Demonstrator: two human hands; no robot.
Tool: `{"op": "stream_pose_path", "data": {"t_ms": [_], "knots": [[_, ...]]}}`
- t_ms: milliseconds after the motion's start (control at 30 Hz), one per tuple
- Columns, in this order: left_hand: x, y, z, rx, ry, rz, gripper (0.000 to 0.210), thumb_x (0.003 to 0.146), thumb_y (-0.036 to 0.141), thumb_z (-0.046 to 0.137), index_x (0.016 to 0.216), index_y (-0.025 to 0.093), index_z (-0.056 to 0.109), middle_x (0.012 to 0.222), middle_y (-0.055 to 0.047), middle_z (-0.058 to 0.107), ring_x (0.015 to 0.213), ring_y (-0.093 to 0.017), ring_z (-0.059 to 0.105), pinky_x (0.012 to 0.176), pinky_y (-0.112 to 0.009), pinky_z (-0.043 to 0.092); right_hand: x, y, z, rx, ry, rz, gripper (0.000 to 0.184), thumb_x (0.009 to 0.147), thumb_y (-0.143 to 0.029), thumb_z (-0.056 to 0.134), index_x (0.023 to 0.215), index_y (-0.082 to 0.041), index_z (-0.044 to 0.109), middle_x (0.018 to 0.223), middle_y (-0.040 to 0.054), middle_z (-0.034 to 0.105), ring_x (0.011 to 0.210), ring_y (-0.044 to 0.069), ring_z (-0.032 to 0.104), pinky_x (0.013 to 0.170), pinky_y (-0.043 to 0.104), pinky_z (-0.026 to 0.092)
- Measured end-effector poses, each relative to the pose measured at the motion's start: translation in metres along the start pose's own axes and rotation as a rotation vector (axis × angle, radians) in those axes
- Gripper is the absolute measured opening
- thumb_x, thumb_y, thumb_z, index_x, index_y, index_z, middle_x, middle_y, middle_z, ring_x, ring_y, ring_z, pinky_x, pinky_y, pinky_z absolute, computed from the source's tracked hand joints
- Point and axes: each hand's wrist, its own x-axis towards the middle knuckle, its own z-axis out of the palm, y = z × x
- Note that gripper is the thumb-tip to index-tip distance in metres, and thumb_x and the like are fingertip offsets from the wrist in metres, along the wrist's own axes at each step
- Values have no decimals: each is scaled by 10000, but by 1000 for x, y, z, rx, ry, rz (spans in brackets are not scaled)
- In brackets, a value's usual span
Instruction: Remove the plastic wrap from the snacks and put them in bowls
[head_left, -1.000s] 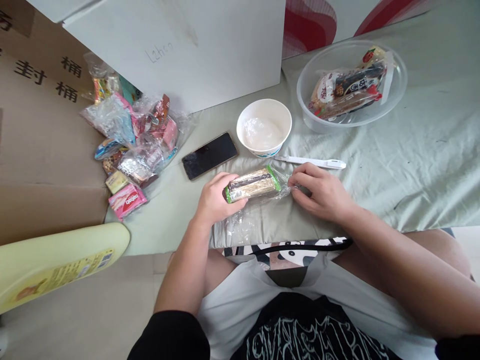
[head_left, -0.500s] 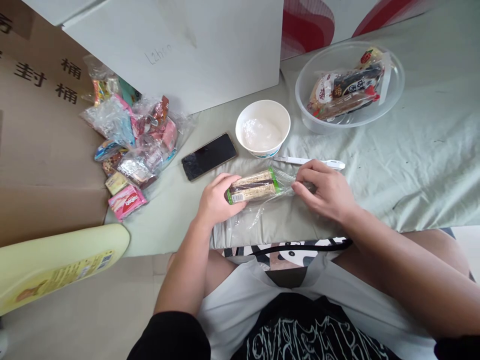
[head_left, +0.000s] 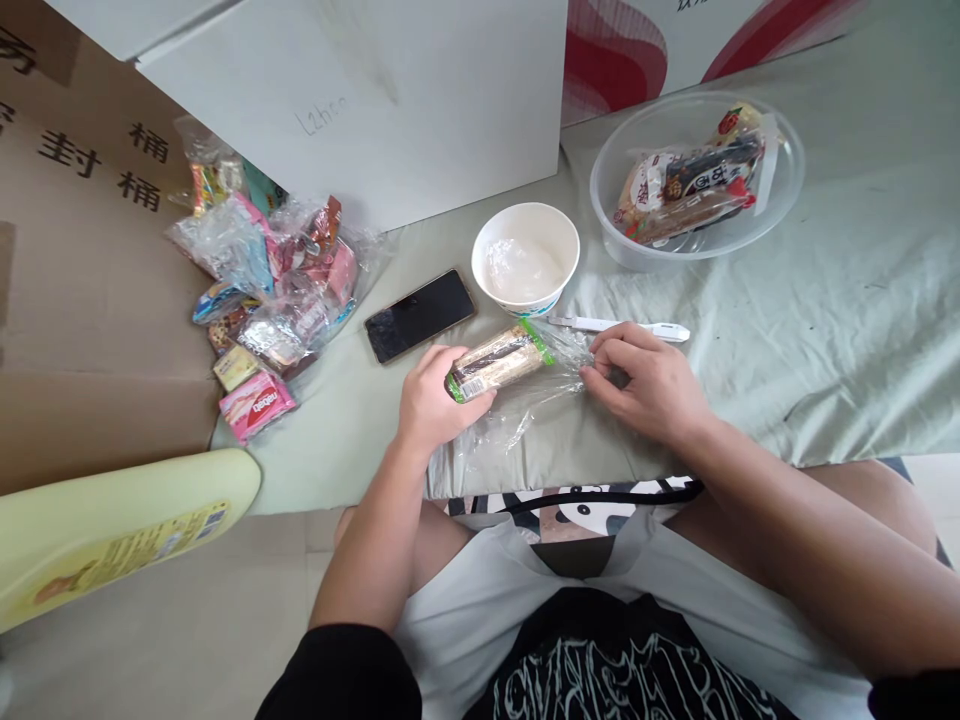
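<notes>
My left hand is closed round the left end of a packaged snack, a pale speckled bar with a dark stripe, green ends and a barcode. Clear plastic wrap stretches from the snack's right end to my right hand, whose fingers pinch it. Loose wrap also hangs below the snack. Just beyond my right hand lies a white utility knife. A white paper bowl with crumpled clear film inside stands behind the snack.
A black phone lies left of the bowl. At the back right is a clear plastic basin of packaged snacks. Several wrapped snacks are heaped at left by a cardboard box. A yellow bottle and white box flank the cloth.
The snack has tilted, its right end swinging away from me toward the bowl. My left hand turned slightly with it; my right hand stays pinched on the wrap, nearly in place.
</notes>
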Motion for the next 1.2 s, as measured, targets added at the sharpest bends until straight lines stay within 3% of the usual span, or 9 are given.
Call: {"op": "stream_pose_path", "data": {"t_ms": [367, 567, 767, 900, 1200], "knots": [[1, 3, -1, -12, 21, -114, 378, 684, 388, 754, 1004, 210, 658, 913, -20, 668, 804, -193, 634, 756, -324, 527, -1, 0, 1, 15, 20, -130, 232, 851, -184, 597, 639, -224, 512, 945, 90, 669, 853, 228, 637, 756, 400, 521], [1, 4, 0, -6, 16, -114, 366, 694, 377, 752, 1005, 209, 659, 909, -23, 675, 799, -198, 637, 751, -329, 525, 0, 0, 1, 6, 23, -143, 229, 866, -189, 592, 654, -229, 513, 925, 85, 675, 839, 225, 638, 735, 396, 510], [-1, 4, 2, 30, -2, -107, 371, 713, 372, 754, 1032, 213, 649, 967, -38, 687, 856, -218, 660, 784, -344, 530, -1, -8, 4, -50, 94, -273, 225, 887, -190, 615, 684, -229, 527, 846, 56, 683, 739, 200, 589, 693, 375, 482], [-2, 4, 2, 43, -19, -98, 378, 724, 372, 747, 1049, 210, 643, 984, -43, 687, 881, -227, 669, 798, -352, 534, -1, -12, 8, -56, 60, -330, 219, 900, -191, 610, 702, -224, 521, 836, 58, 686, 733, 200, 564, 674, 364, 464], [-2, 5, 2, 52, -30, -86, 407, 726, 351, 749, 1091, 206, 644, 1046, -53, 696, 936, -233, 680, 842, -345, 537, -5, -7, 11, 61, -68, -278, 235, 923, -200, 569, 703, -225, 492, 750, 39, 640, 710, 186, 545, 689, 339, 435]]}}
